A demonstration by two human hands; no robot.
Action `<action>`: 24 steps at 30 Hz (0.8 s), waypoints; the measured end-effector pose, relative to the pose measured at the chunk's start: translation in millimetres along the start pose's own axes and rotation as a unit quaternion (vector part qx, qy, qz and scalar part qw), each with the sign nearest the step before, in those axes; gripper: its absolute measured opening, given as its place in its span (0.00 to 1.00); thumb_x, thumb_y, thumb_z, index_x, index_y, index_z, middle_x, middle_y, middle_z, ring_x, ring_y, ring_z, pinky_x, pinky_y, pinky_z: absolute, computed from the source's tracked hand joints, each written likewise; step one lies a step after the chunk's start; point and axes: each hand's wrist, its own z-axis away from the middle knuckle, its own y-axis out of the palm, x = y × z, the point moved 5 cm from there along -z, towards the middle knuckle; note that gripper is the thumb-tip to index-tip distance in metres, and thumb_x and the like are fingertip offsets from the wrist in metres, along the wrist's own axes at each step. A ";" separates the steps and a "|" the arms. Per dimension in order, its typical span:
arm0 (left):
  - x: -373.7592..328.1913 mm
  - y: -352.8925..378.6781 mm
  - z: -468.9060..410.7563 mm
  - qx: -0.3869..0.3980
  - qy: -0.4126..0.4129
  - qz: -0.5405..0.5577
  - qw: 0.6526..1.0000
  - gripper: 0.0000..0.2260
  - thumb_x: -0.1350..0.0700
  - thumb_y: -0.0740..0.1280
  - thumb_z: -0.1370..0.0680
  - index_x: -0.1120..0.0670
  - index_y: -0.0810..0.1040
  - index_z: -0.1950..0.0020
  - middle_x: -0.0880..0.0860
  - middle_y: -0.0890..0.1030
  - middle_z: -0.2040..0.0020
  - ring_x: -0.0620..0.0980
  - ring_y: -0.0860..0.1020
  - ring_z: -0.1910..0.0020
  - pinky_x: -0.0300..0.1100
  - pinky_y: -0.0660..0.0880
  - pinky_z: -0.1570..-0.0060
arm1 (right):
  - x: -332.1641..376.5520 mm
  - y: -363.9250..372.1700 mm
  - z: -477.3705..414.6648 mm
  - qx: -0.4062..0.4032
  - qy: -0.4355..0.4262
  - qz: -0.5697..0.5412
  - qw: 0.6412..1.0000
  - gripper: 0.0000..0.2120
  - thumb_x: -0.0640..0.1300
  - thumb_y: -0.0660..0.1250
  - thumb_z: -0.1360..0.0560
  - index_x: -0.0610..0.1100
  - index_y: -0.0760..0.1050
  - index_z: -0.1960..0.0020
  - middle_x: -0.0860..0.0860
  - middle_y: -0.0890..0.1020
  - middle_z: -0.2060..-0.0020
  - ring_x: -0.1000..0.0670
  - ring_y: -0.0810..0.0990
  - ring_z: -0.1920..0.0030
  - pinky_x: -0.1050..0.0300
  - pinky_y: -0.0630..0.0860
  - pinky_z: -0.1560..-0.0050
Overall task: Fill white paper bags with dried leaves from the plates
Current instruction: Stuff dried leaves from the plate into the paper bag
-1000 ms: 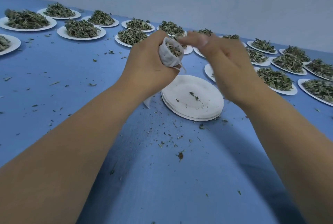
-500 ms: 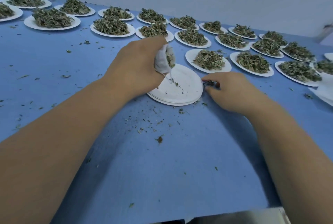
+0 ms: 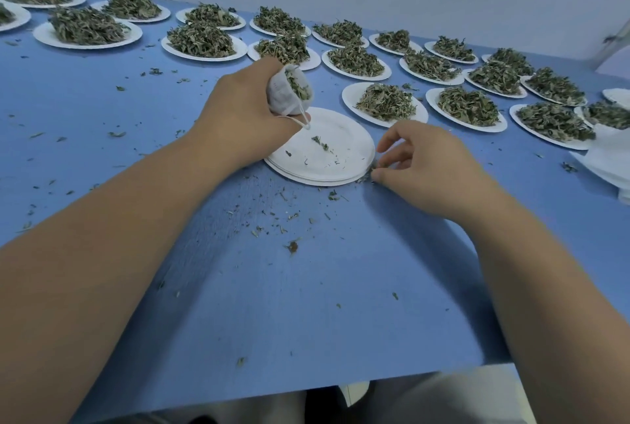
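Paper bag (image 3: pixel 286 96), leaf-filled, is gripped in the left hand (image 3: pixel 245 110) over the emptied plate stack (image 3: pixel 327 158). Right hand (image 3: pixel 422 168) has been dropped from the bag mouth to leaf scraps (image 3: pixel 366 179) at the stack rim, fingers curled; pinch cannot be confirmed. Stragglers judged next.

Stack of plates (image 3: pixel 337 158): mid-table (image 3: pixel 306 304), straight before me.
Bag (image 3: pixel 283 96): in my left hand (image 3: pixel 245 113), over the stack's far-left rim, leaves (image 3: pixel 298 86) inside.
Right hand (image 3: pixel 419 168): on the table, just right of the stack.
Crumbs (image 3: pixel 272 219): near side of the stack.
Plates of leaves (image 3: pixel 349 96): rows across the far side, left to right.
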 end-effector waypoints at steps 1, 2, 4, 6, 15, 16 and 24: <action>1.1 0.1 0.0 0.000 -0.002 -0.003 1.000 0.16 0.45 0.76 0.28 0.48 0.77 0.45 0.43 0.81 0.53 0.42 0.78 0.55 0.31 0.72 0.59 | 2.4 2.4 1.8 0.009 0.001 0.011 1.000 0.13 0.52 0.76 0.28 0.57 0.74 0.50 0.63 0.82 0.56 0.63 0.80 0.58 0.63 0.71 0.64; 2.1 0.2 0.2 0.001 -0.005 -0.005 1.000 0.15 0.45 0.76 0.28 0.48 0.77 0.47 0.42 0.80 0.54 0.40 0.77 0.57 0.29 0.70 0.62 | 4.3 4.7 3.5 0.020 0.005 0.023 1.000 0.17 0.55 0.77 0.29 0.58 0.72 0.47 0.64 0.80 0.53 0.63 0.79 0.56 0.63 0.71 0.64; 4.7 -0.4 1.4 0.003 -0.018 0.002 1.000 0.13 0.45 0.76 0.28 0.46 0.76 0.51 0.40 0.79 0.57 0.35 0.75 0.60 0.27 0.67 0.65 | 7.0 8.4 6.5 0.019 0.009 0.026 0.999 0.23 0.59 0.79 0.32 0.60 0.70 0.43 0.65 0.79 0.52 0.63 0.78 0.54 0.63 0.72 0.62; 6.8 -0.6 1.3 0.007 -0.028 0.007 1.000 0.12 0.44 0.76 0.28 0.43 0.73 0.56 0.39 0.78 0.57 0.34 0.74 0.61 0.25 0.65 0.67 | 8.1 10.8 10.0 -0.017 0.007 0.007 1.000 0.24 0.56 0.80 0.32 0.59 0.73 0.41 0.65 0.81 0.55 0.63 0.79 0.53 0.64 0.74 0.57; 6.3 0.8 1.0 0.018 -0.024 0.003 1.000 0.14 0.44 0.76 0.29 0.42 0.71 0.57 0.39 0.76 0.58 0.34 0.73 0.61 0.28 0.64 0.66 | 14.7 12.6 12.6 -0.068 -0.018 0.024 0.997 0.07 0.40 0.71 0.26 0.51 0.82 0.51 0.61 0.84 0.62 0.61 0.82 0.58 0.68 0.78 0.51; 6.2 0.8 0.9 0.020 -0.023 0.003 1.000 0.13 0.44 0.76 0.29 0.42 0.71 0.56 0.38 0.76 0.58 0.34 0.73 0.61 0.29 0.65 0.66 | 15.1 12.1 12.4 -0.065 -0.019 0.029 0.997 0.08 0.40 0.70 0.27 0.51 0.82 0.52 0.61 0.84 0.62 0.61 0.82 0.58 0.68 0.78 0.51; 5.9 2.1 -0.3 0.024 -0.006 -0.001 1.000 0.15 0.44 0.76 0.29 0.41 0.69 0.58 0.39 0.75 0.59 0.36 0.73 0.61 0.31 0.64 0.66 | 13.9 -18.6 3.9 -0.115 -0.012 0.018 0.993 0.07 0.40 0.70 0.28 0.50 0.81 0.54 0.57 0.85 0.64 0.58 0.83 0.62 0.59 0.82 0.57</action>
